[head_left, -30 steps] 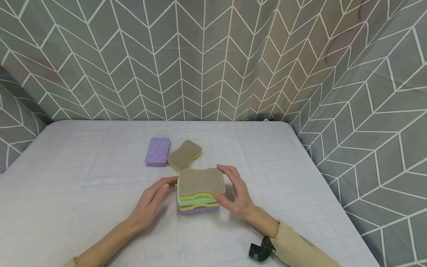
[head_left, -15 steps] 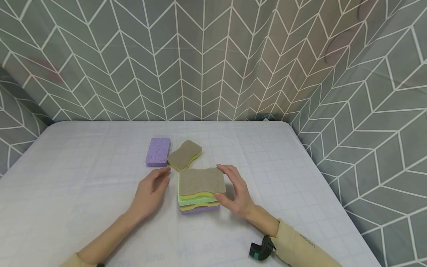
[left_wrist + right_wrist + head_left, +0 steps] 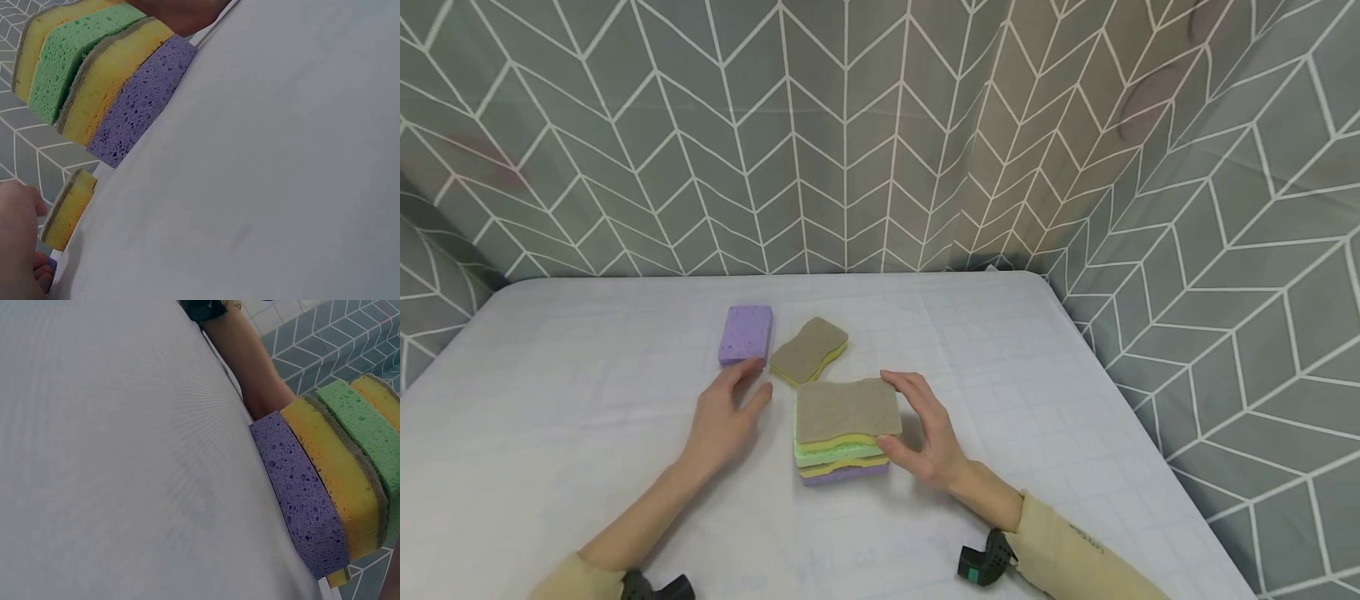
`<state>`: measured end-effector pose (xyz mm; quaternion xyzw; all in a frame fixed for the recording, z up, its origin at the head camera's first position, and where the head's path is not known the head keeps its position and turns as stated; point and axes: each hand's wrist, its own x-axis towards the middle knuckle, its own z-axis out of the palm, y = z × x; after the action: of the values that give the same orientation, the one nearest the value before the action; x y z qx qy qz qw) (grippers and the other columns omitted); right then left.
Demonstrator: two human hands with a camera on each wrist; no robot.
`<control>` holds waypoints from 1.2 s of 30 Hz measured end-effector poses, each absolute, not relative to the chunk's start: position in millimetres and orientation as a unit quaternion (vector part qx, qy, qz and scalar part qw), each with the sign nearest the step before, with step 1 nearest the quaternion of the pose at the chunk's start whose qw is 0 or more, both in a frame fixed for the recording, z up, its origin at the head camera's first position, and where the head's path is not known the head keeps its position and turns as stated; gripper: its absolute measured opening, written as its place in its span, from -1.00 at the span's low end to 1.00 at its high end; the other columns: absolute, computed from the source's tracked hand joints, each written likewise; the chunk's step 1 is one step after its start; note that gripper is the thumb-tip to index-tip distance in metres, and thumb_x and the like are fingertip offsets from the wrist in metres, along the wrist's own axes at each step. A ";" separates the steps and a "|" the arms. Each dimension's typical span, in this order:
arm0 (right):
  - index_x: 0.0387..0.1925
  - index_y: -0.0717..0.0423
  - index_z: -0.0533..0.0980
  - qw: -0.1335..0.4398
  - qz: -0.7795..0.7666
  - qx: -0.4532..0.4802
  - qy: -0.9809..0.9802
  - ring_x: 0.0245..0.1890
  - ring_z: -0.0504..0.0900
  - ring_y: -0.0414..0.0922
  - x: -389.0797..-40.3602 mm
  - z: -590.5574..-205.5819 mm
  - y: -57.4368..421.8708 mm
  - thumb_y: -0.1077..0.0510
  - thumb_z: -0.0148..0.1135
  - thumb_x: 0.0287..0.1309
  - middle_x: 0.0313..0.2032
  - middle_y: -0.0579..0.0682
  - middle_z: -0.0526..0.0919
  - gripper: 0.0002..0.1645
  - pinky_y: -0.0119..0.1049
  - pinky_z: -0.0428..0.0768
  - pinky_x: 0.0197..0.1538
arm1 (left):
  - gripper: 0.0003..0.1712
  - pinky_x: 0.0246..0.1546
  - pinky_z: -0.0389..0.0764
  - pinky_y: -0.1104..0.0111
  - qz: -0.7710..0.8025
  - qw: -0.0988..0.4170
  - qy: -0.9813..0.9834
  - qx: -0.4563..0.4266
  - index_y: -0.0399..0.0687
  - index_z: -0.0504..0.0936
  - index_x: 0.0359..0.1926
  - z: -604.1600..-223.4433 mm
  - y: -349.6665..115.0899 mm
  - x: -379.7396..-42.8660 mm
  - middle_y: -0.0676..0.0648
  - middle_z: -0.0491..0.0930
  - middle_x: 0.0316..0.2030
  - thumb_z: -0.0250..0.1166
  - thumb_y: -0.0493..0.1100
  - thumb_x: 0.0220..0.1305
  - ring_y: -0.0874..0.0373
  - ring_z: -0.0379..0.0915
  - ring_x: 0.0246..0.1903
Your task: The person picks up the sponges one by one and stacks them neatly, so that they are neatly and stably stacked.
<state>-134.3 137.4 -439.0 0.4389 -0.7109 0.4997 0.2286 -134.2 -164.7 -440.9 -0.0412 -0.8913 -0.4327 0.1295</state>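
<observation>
A stack of sponges (image 3: 842, 454) stands near the middle of the table, purple at the bottom, then yellow with a grey scouring side, green, and yellow again with its grey side up. My right hand (image 3: 928, 437) holds the stack's right end, thumb at the near corner and fingers at the far one. My left hand (image 3: 722, 417) reaches forward, fingertips right at the near edge of a loose purple sponge (image 3: 746, 333). In the left wrist view, part of the left hand (image 3: 19, 231) shows beside a loose grey-and-yellow sponge (image 3: 70, 209).
The loose grey-and-yellow sponge (image 3: 810, 350) lies just behind the stack, right of the loose purple one. A white cloth (image 3: 1022, 358) covers the table. Patterned grey curtains (image 3: 820, 133) hang behind and at the sides. Black wrist devices (image 3: 985, 560) sit at both sleeves.
My left hand has left the stack's left side and moved left and forward to the loose purple sponge. The right hand has stayed at the stack. The head view has shifted slightly.
</observation>
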 end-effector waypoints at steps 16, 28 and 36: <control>0.30 0.44 0.32 0.233 0.492 0.445 -0.712 0.13 0.51 -0.03 -134.2 -439.2 135.3 -0.11 0.15 0.31 0.14 0.17 0.49 -0.21 -0.22 0.51 0.27 | -0.10 0.32 0.35 -0.14 -0.383 0.131 -0.914 -0.027 -0.36 0.39 0.31 -443.2 -144.1 -153.1 -0.36 0.47 0.19 0.53 0.00 0.05 -0.29 0.37 0.24; 0.33 0.38 0.30 0.241 0.488 0.446 -0.711 0.12 0.50 -0.02 -133.4 -440.4 135.6 -0.13 0.13 0.32 0.14 0.18 0.49 -0.21 -0.23 0.51 0.26 | -0.11 0.26 0.42 -0.11 -0.385 0.154 -0.909 -0.037 -0.37 0.36 0.32 -444.6 -143.1 -149.9 -0.34 0.46 0.14 0.49 -0.05 0.04 -0.25 0.41 0.17; 0.31 0.43 0.31 0.246 0.489 0.447 -0.707 0.12 0.50 -0.01 -133.3 -440.1 137.1 -0.13 0.14 0.33 0.14 0.21 0.49 -0.20 -0.25 0.49 0.26 | -0.10 0.23 0.45 -0.11 -0.390 0.165 -0.905 -0.033 -0.36 0.36 0.32 -445.4 -141.8 -150.3 -0.33 0.46 0.15 0.51 -0.03 0.05 -0.25 0.41 0.17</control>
<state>-133.3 137.1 -440.1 0.4474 -0.7072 0.4888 0.2464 -150.3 -141.8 -445.4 -0.0329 -0.9053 -0.3899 0.1651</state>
